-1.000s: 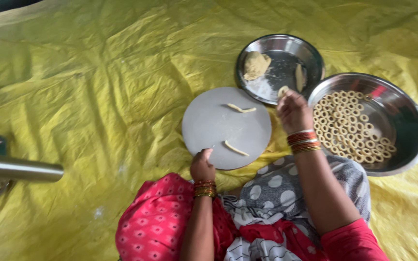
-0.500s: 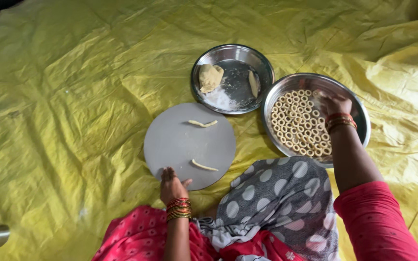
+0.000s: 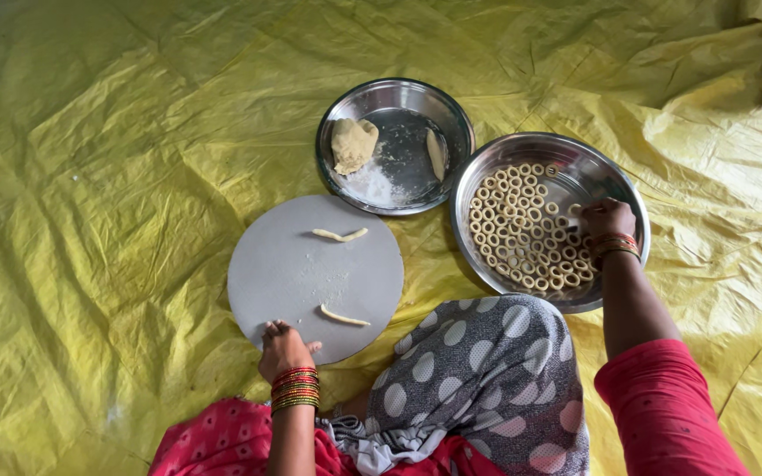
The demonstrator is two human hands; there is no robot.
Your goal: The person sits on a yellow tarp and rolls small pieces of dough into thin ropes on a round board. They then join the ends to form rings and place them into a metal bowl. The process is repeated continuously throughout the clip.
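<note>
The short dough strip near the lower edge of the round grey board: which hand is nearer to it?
Left. The left hand rests on the board edge, just beside the dough strip. The right hand is far off, over the steel bowl of dough rings.

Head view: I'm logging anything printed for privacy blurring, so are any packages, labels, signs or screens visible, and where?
None in view: only a round grey board, two steel plates and a yellow sheet, all plain and unmarked.
</note>
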